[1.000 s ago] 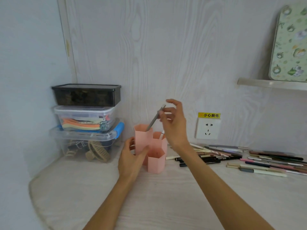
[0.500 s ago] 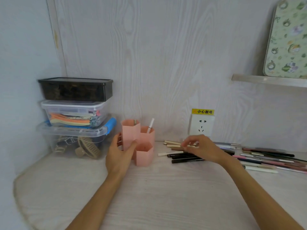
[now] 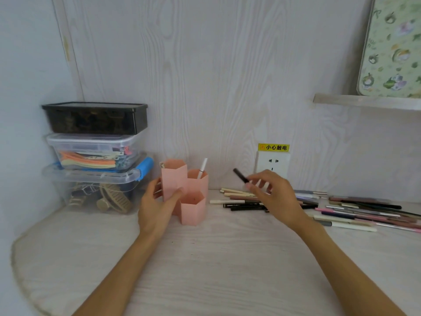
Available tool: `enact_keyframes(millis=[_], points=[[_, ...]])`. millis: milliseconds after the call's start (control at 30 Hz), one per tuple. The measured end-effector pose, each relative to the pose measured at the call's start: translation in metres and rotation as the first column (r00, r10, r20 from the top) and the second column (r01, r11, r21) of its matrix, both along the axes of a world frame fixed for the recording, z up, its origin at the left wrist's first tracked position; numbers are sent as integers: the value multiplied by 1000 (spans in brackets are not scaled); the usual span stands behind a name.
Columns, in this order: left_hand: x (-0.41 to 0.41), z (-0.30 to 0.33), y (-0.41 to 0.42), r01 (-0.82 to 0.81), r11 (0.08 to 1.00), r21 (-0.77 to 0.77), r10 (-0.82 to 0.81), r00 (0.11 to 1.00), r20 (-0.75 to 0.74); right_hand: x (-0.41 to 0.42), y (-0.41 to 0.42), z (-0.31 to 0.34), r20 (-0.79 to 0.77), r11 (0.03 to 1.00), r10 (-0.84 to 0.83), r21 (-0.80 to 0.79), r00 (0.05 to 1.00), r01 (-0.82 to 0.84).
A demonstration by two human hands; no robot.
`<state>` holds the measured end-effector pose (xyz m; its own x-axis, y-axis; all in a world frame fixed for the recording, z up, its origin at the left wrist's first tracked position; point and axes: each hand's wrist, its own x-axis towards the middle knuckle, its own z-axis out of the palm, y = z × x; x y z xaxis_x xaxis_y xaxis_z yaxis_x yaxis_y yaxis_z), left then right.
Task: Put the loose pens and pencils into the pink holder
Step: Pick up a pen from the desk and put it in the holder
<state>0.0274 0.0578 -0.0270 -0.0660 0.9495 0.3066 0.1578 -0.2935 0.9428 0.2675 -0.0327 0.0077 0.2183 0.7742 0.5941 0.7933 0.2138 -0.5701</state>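
Pens like these look light, stiff and a bit slick, so pinching one near the middle seems the safest bet. Right hand (image 3: 272,195) pinches a short black pen (image 3: 240,175) at its lower end, tip tilted up, just right of the pink holder (image 3: 185,190). Left hand (image 3: 157,207) curls round the holder's tallest cup to steady it. A white pen (image 3: 202,168) stands in the holder's back cup; loose pens (image 3: 355,209) lie further right of it
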Motion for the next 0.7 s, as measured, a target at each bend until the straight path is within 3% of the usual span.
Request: enact_keyframes(millis=[100,167,233,333,433,500,633,700], points=[[0,0,1,28,999,20,-28,999,-35,-13,-1,11,-345,974,52,224,937,29],[1,-1,2,52,998,21,-51,998,-46,-22,0,15,-547,944,176,329,818,17],[1,-2,3,67,998,17,-67,997,-41,-35,6,16,-620,934,246,356,745,-12],[1,-3,4,73,997,8,-72,997,-37,-55,22,7,-538,972,170,227,826,-52],[1,-4,5,72,997,5,-71,997,-33,-65,35,-14,-216,997,-1,78,976,18],[1,-4,5,71,997,8,-71,997,-39,-65,37,-21,-82,997,-30,71,996,35],[3,-5,5,65,998,8,-64,996,-58,-42,30,-13,-111,994,-65,79,992,74],[3,-6,6,61,998,11,-60,996,-68,-19,24,-8,46,990,-126,-63,991,129]])
